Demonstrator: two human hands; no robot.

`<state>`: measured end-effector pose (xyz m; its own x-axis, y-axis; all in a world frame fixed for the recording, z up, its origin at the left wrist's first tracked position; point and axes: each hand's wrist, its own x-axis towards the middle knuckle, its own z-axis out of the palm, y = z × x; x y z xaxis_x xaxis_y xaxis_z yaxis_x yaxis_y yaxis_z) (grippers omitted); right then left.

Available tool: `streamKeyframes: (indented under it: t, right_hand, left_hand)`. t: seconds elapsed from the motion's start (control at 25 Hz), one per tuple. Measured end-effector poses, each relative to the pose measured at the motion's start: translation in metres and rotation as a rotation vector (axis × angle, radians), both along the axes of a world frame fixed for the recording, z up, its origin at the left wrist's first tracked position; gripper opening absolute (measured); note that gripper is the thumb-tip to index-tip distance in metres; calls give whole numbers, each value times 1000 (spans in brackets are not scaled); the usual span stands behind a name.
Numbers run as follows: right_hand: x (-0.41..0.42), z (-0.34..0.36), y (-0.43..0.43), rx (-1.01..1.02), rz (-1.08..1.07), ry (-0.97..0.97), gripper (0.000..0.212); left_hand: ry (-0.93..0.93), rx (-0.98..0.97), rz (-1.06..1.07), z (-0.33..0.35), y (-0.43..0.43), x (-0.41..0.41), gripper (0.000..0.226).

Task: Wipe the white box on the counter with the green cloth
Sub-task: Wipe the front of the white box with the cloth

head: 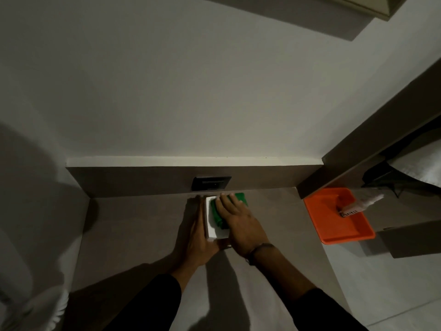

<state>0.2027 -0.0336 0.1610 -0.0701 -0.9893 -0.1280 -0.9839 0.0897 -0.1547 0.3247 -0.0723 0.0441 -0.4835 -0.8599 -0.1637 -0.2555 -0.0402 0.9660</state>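
Observation:
A small white box (213,229) rests on the brown counter (133,225), close to the back panel. My left hand (196,237) lies flat against the box's left side and steadies it. A green cloth (216,215) is spread over the top of the box, with a corner showing past my fingers at the far right. My right hand (238,222) presses palm-down on the cloth, fingers spread toward the wall. Most of the box's right half is hidden under the cloth and hand.
A dark socket plate (211,183) sits in the back panel just behind the box. An orange tray (334,218) with a white brush (360,204) in it hangs off the counter's right end. A shelf unit rises at the right; white fabric lies at the lower left.

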Motion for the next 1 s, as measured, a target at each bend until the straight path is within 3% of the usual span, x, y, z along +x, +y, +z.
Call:
streamKeyframes:
  t: [0.16,0.24,0.4,0.64,0.76,0.88,0.96,1.0]
  right_hand:
    - [-1,9,55,-49,156,-8,91]
    - [-18,8,48,-52,64,30,94]
    - [-18,2,-8,-16,-121,-24,80]
    - [5,9,51,-22,184,-46,82]
    - [-26,9,45,-35,61,10,88]
    - [-26,10,-7,-15,-97,-2,79]
    - [-5,9,-30,6,-95,-36,78]
    - [6,9,-31,15,-44,-33,80]
  left_hand:
    - [-30,10,-14,-3,2,2,109]
    - [-17,42,-3,0,0,1,117]
    - [-22,64,13,1,1,0,133]
    - [-71,24,12,-12,3,1,104]
    - [-49,115,10,-6,1,1,123]
    - [-41,95,24,-3,3,-1,132]
    - [-90,50,13,-13,-3,1,125]
    - [-196,25,-14,-18,-1,-4,110]
